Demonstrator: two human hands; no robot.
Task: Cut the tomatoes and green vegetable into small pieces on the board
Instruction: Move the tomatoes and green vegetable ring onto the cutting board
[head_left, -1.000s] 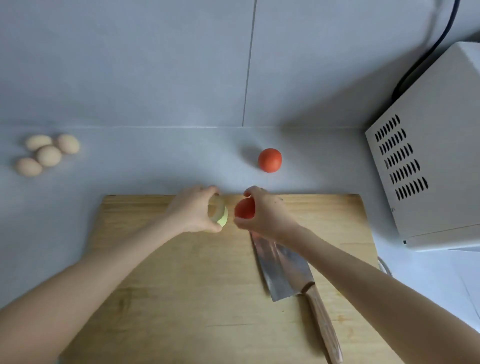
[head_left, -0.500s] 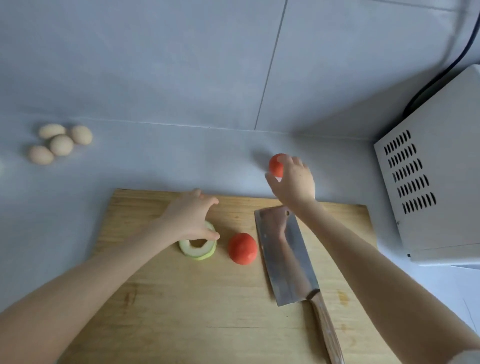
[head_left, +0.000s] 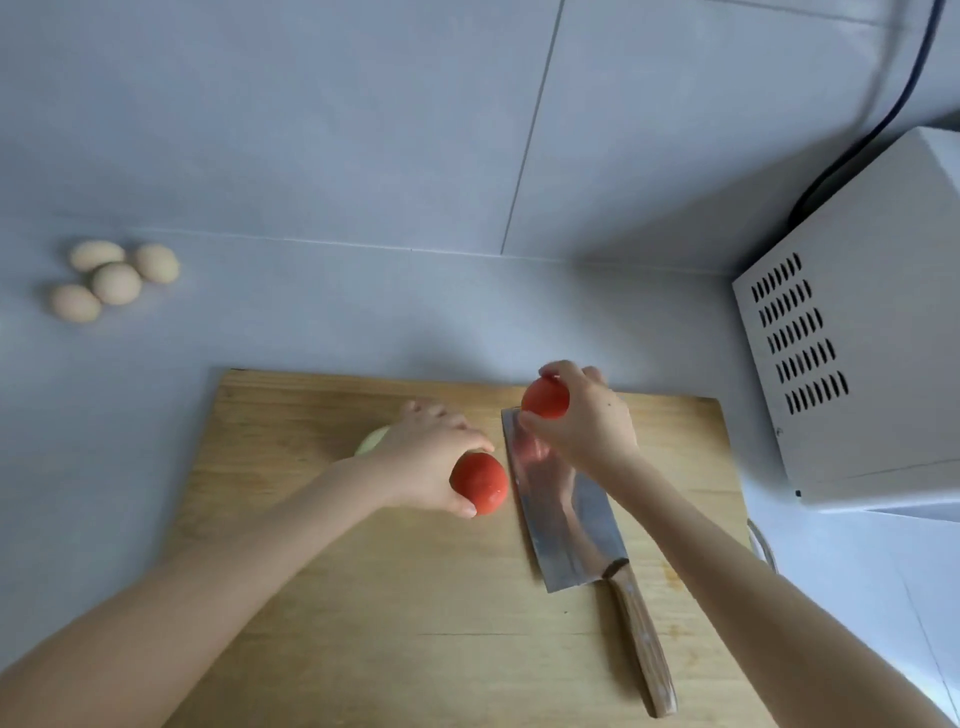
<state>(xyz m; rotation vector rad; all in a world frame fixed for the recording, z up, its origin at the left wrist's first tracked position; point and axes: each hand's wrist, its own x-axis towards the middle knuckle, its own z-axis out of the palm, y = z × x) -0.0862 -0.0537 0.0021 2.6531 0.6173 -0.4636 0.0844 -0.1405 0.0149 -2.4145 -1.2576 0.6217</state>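
Observation:
A wooden cutting board (head_left: 322, 597) lies on the grey counter in front of me. My left hand (head_left: 423, 462) grips a red tomato (head_left: 479, 482) over the board's middle. The pale green vegetable ring (head_left: 372, 440) lies on the board just behind that hand, mostly hidden by it. My right hand (head_left: 587, 421) holds a second red tomato (head_left: 545, 399) above the far tip of a cleaver (head_left: 571, 514). The cleaver lies flat on the board, its wooden handle (head_left: 644, 649) pointing toward me.
Several eggs (head_left: 111, 278) sit on the counter at the far left. A white vented appliance (head_left: 862, 332) with a black cable stands at the right, close to the board's edge. A tiled wall rises behind the counter.
My right hand has carried the second tomato from the counter back over the board. My left hand left the green ring and took hold of the first tomato.

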